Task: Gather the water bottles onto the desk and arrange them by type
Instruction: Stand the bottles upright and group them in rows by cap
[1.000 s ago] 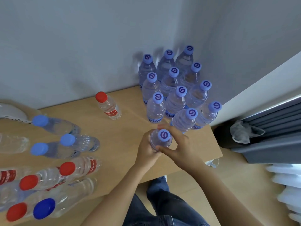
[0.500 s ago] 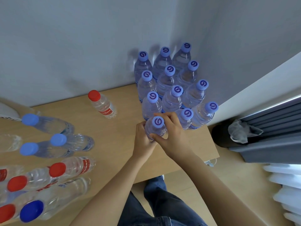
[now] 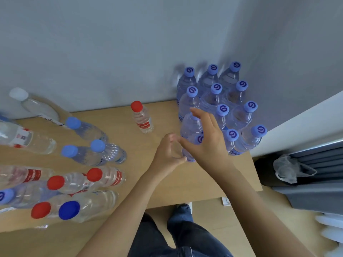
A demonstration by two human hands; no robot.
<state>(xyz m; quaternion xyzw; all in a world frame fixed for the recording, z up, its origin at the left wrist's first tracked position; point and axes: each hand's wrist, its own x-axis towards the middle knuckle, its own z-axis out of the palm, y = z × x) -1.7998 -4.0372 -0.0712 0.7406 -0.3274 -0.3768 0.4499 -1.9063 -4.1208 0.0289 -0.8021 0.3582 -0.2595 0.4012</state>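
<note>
Cluster: purple-cap bottles (image 3: 216, 101) standing upright in tight rows at the desk's far right corner against the wall; packed cap to cap, probably so one type takes up least room
New bottle: front bottle (image 3: 193, 145) upright at the cluster's near-left edge, touching its neighbours; cap half hidden behind the right hand
Right hand (image 3: 206, 138): fingers straight and spread, apart, arched over the front bottle's cap and shoulder; clamped on nothing, thumb near the bottle's side; reads as a letting-go or steadying pose
Left hand (image 3: 169, 153): fingers loosely curled, tips beside the front bottle's lower body; whether touching it, cannot tell; nothing held
Desk (image 3: 167, 182): wooden top; front bottle stands near the front-right edge, so little margin for a knock
Red-cap bottle (image 3: 142, 116): small, upright, alone mid-desk, well apart from the cluster; looks like the seed of a second group
Unsorted pile (image 3: 74, 164): lying on their sides at left, mixed red, light-blue, dark-blue and white caps; laid down probably as dumped, not yet typed
Stray: one purple-cap bottle (image 3: 11, 197) lying in the pile at far left, belongs with the cluster
Step in hand: seating the front bottle into its row
Progress: one type mostly grouped; remaining types unsorted
Risk: tight upright rows, so a nudge on withdrawal could topple several
Floor: bag (image 3: 289, 169) beside the desk, right
</note>
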